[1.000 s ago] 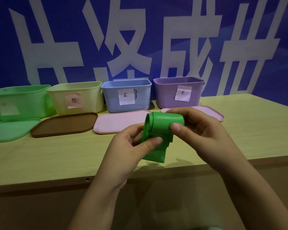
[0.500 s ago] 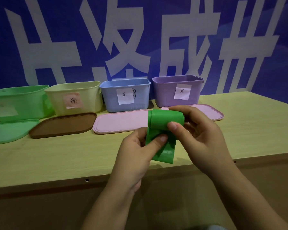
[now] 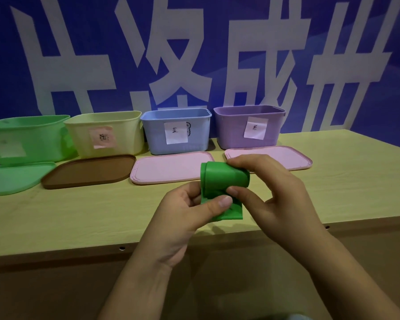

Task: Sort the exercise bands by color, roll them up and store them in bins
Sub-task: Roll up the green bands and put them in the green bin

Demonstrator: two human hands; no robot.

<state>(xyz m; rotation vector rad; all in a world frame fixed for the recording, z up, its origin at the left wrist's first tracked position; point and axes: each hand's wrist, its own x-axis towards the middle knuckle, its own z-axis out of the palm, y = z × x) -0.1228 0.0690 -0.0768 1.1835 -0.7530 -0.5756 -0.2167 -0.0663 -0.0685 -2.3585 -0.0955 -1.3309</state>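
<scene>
A green exercise band (image 3: 225, 176), mostly wound into a roll, is held above the table's near half. My right hand (image 3: 270, 195) grips the roll from the right, fingers over its top and thumb under it. My left hand (image 3: 189, 211) pinches the loose tail hanging below the roll. At the back stand a green bin (image 3: 26, 137), a yellow bin (image 3: 104, 132), a blue bin (image 3: 176, 130) and a purple bin (image 3: 249, 125), all without lids on them. What lies inside the bins is hidden.
Lids lie flat in front of the bins: a green lid (image 3: 12, 179), a brown lid (image 3: 90, 170) and two pink lids (image 3: 169, 168) (image 3: 286, 157). The wooden table (image 3: 79, 215) ends in a front edge near me. A blue wall with large white characters stands behind.
The roll has grown slightly and the hanging tail is shorter. Both hands have shifted a little to the right with the band.
</scene>
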